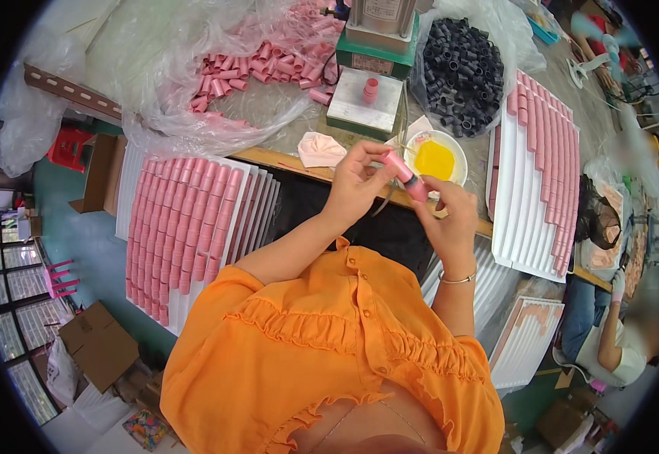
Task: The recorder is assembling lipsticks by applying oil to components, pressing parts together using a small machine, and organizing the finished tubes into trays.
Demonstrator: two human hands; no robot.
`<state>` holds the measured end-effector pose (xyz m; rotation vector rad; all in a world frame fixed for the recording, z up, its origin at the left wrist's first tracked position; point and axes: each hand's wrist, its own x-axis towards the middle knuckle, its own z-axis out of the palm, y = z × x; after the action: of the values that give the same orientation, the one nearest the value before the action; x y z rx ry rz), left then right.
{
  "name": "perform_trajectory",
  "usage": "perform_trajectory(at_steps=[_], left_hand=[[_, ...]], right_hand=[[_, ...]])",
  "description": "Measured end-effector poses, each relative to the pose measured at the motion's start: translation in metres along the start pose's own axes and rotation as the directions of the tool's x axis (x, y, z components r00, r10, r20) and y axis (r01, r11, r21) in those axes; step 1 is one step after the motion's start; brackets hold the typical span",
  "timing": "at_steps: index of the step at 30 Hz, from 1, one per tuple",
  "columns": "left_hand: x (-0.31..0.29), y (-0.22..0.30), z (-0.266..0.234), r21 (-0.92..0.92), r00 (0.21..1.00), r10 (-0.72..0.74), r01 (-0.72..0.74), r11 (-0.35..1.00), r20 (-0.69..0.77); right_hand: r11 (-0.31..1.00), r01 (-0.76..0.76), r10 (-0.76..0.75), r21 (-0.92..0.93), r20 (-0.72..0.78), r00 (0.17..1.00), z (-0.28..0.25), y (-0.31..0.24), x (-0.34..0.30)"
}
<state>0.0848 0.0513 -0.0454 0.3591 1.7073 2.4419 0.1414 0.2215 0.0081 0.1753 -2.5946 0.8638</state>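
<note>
A: What are the hands doing?

B: Both are raised over the near bench edge (307,168). The left hand (354,181) and right hand (450,216) share one pink tube (406,175): left fingertips pinch its upper end, right fingers close round its lower end. It lies tilted, top toward the bench.

A: What's right behind it?

B: A white bowl (458,151) of yellow stuff, just beyond the tube. A pink cloth (320,149) lies left of it. Behind the cloth is the press (375,45), with a pink piece (370,90) upright on its plate.

A: How tight is the bench?

B: Crowded. A clear bag of pink tubes (258,64) fills the back left, a bag of black caps (462,68) the back right. The only bare strip runs between the cloth and the bag of tubes.

A: And at the sides?

B: On the left, stacked white trays (258,204) slope down from the bench edge, the top one packed with rows of pink tubes. On the right, another tray (526,204) is half filled, rows along its far edge. The hands work in the gap between the two stacks.

A: Anyone near?

B: A seated person (621,344) low on the right, well apart
</note>
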Motion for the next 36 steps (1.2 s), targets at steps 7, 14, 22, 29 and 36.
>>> perform_trajectory(at_steps=[7, 14, 22, 29, 36], left_hand=[[0.015, -0.006, -0.021, 0.111, 0.998, 0.022, -0.029, 0.993, 0.06], [0.078, 0.011, -0.028, 0.667, 0.845, 0.498, -0.258, 0.699, -0.195], [0.109, 0.009, -0.085, 0.813, 0.951, 0.306, -0.137, 0.565, -0.052], [0.048, 0.041, -0.088, 0.21, 0.981, -0.158, 0.133, 0.969, 0.111], [0.028, 0.028, -0.041, 0.125, 0.911, -0.288, 0.262, 0.957, 0.295]], right_hand=[[0.957, -0.09, 0.057, 0.274, 0.124, 0.991, 0.021, 0.001, 0.028], [0.964, -0.068, 0.065, 0.258, 0.02, 0.998, 0.069, 0.028, 0.064], [0.984, -0.056, 0.058, -0.17, 0.005, 0.998, 0.132, 0.031, 0.141], [0.961, 0.096, -0.118, -0.261, -0.07, 0.991, 0.109, 0.031, 0.11], [0.845, -0.234, 0.111, 0.481, 0.271, 0.956, 0.042, 0.002, 0.048]])
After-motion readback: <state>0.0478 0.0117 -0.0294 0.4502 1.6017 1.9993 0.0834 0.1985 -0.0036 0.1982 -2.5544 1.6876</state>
